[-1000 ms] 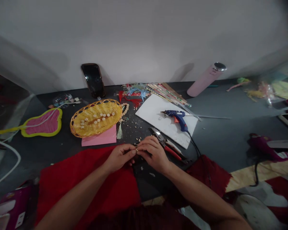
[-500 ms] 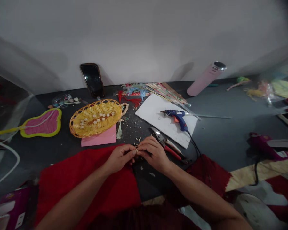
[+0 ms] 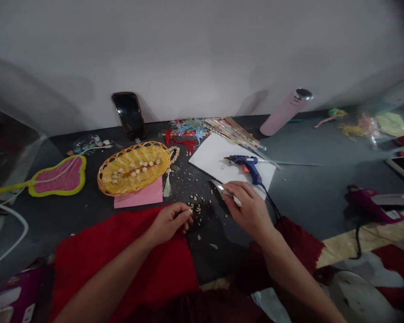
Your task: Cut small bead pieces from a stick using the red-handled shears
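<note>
My left hand (image 3: 171, 220) is closed in a pinch at the edge of the red cloth (image 3: 128, 255). A small pale piece (image 3: 190, 210), like a bead, shows at its fingertips. My right hand (image 3: 249, 210) curls over the pruning shears (image 3: 218, 185) beside the white board. Their pointed blades stick out past my fingers toward the upper left; the handles are mostly hidden under the hand. A white strip (image 3: 237, 201) shows by my fingers. Between the hands, several small pale pieces (image 3: 195, 208) lie scattered on the dark table.
A yellow woven basket (image 3: 134, 184) with small flower-like pieces sits on pink paper (image 3: 148, 197). A blue glue gun (image 3: 251, 168) lies on the white board (image 3: 208, 152), its cord trailing right. Behind are tassels (image 3: 191, 128), a phone (image 3: 129, 116) and a pink bottle (image 3: 284, 114).
My right hand has left the left hand's fingertips and moved right onto the pruning shears. The scattered pale pieces are now uncovered. My left hand keeps its pinch in about the same place.
</note>
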